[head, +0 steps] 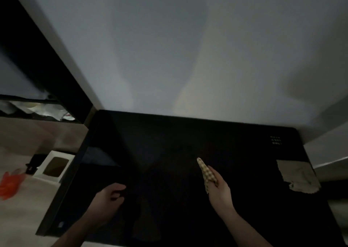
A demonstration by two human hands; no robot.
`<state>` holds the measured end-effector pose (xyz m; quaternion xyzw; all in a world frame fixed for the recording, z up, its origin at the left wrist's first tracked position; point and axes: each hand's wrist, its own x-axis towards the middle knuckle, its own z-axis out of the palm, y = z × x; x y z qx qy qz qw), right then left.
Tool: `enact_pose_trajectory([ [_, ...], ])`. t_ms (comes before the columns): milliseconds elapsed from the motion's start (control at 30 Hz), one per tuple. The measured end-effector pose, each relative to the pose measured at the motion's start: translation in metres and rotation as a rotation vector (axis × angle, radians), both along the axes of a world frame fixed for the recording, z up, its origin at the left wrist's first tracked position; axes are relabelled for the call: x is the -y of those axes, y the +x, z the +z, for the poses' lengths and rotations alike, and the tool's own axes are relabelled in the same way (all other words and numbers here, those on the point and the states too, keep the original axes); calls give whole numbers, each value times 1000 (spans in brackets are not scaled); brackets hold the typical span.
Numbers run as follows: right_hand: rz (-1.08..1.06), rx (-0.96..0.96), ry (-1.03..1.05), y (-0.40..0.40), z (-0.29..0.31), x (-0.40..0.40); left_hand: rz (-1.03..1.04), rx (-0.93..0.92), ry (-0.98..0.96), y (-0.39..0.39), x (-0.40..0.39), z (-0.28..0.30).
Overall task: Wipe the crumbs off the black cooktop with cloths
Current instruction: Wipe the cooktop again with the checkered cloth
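A dim home kitchen: black cooktop [169, 152] against a wall [169, 48].

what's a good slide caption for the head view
Right hand holds a checked cloth over the black cooktop; left hand curled nearby; beige cloth at right.

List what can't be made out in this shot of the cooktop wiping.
Head view only:
- Crumbs on the black cooktop: dim light and dark glass hide them.
- Left hand: fingers curl, contents lost against the black.
- Control markings: too small and blurred.
- Checkered cloth in the right hand: bunched, its lower part hidden by the hand.
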<state>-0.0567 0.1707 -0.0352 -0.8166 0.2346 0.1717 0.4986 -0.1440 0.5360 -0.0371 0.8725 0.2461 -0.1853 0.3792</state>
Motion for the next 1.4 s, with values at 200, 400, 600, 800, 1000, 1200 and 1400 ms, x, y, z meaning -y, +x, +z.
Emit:
enact_pose_trajectory([
  [200,162,0,-127,48,-22,-42,128,-7,41,-20,-40,-9],
  [400,232,38,-116,82,-24,-99,181,-65,100,-17,-110,-25],
  [600,314,113,-186,107,-41,-182,162,-90,215,20,-204,-64],
  [800,487,56,-291,120,-89,-268,107,-122,249,63,-263,-105],
  [1000,599,-21,-464,107,-134,-328,206,-114,63,94,-272,-144],
  [1200,522,121,-427,156,-150,-354,277,26,112,86,-268,-166],
  [1400,668,265,-523,210,-171,-416,303,92,232,88,-267,-178],
])
